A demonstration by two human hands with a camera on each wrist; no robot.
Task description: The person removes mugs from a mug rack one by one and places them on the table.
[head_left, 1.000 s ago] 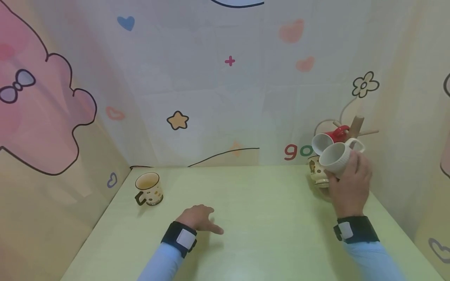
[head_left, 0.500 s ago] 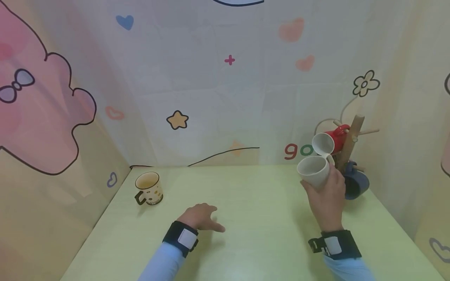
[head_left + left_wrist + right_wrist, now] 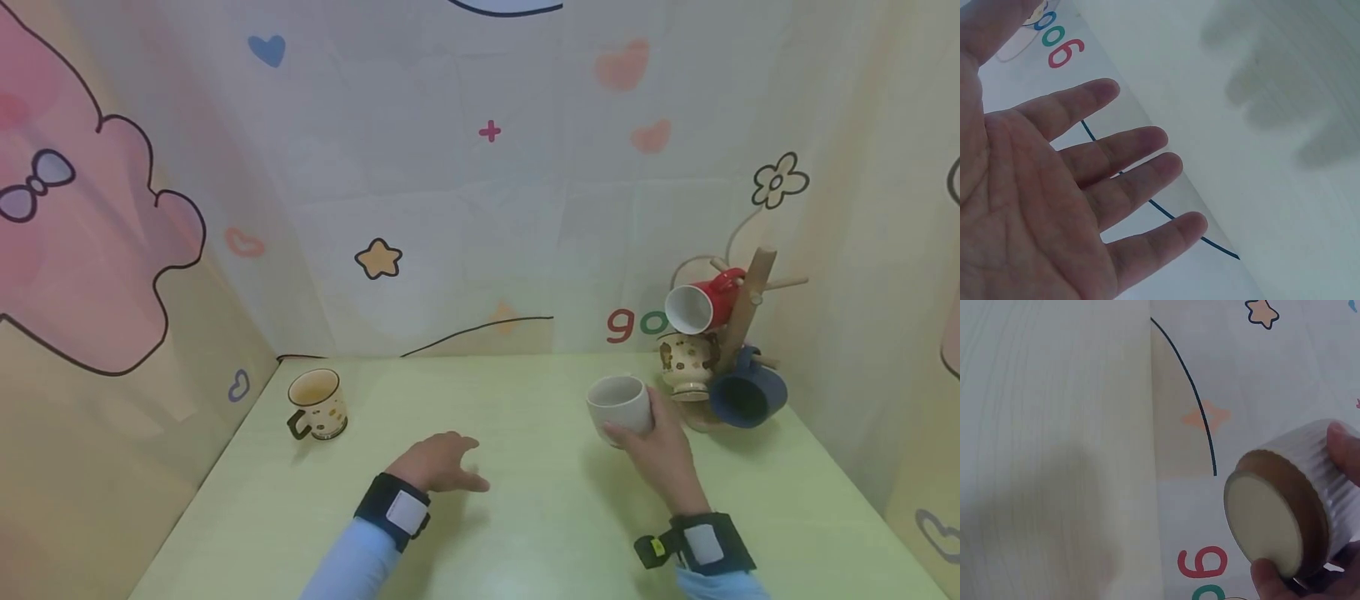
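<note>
My right hand point(image 3: 663, 454) grips a white mug point(image 3: 618, 406) from its right side, mouth up, over the right half of the table. In the right wrist view the ribbed mug point(image 3: 1329, 469) shows a brown band and a pale base, with a fingertip point(image 3: 1266, 575) at the base edge. Its handle is hidden behind the hand. My left hand point(image 3: 437, 463) hovers over the middle of the table and holds nothing. The left wrist view shows its palm and spread, nearly straight fingers point(image 3: 1122, 150).
A wooden mug rack point(image 3: 742, 312) at the back right bears a red mug point(image 3: 701, 307), a spotted cream mug point(image 3: 686, 367) and a blue mug point(image 3: 750, 392). Another spotted mug point(image 3: 318, 404) with a brown handle stands on the table point(image 3: 510, 517) at the left. Printed cloth walls enclose it.
My right hand has carried the white mug left and down, away from the rack, and turned it more upright. The left hand has drifted slightly right.
</note>
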